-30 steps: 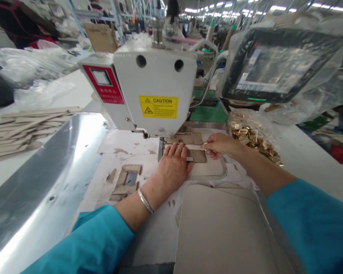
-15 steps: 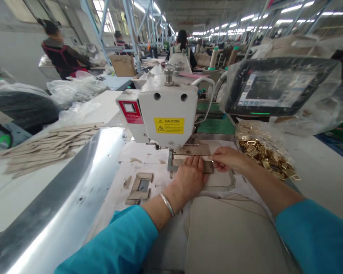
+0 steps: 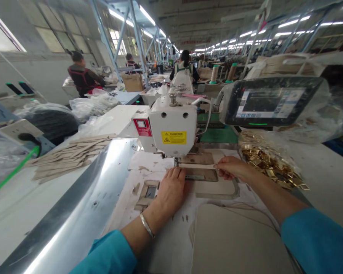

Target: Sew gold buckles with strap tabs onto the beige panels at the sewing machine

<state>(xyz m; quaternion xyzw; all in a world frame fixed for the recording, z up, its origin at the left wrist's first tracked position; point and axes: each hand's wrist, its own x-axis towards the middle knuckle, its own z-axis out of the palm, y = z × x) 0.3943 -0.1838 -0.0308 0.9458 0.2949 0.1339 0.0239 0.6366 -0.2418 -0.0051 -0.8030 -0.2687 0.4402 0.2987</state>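
Observation:
My left hand (image 3: pixel 171 190) lies palm down with its fingers stretched out, its fingertips at the left end of the flat clamp frame (image 3: pixel 201 174) under the sewing machine head (image 3: pixel 173 127). A pale strip (image 3: pixel 198 166) runs between the two brownish bars of the frame. My right hand (image 3: pixel 231 167) is closed in a pinch at the strip's right end, on a small shiny metal piece (image 3: pixel 216 166) whose kind I cannot make out. Under the frame is a beige panel with a rounded corner (image 3: pixel 227 187). Nearer me lies a stack of beige panels (image 3: pixel 234 239).
Gold rectangular buckles (image 3: pixel 267 165) fill a clear plastic bag at the right, below a plastic-wrapped control screen (image 3: pixel 270 101). Beige strips (image 3: pixel 74 156) are piled at the left. A small square frame (image 3: pixel 147 194) lies beside my left hand. Other people sit farther back.
My left hand has slid left off the front bar to the frame's left end. My right hand keeps its pinch at the right end. The view has tilted up and shifted left.

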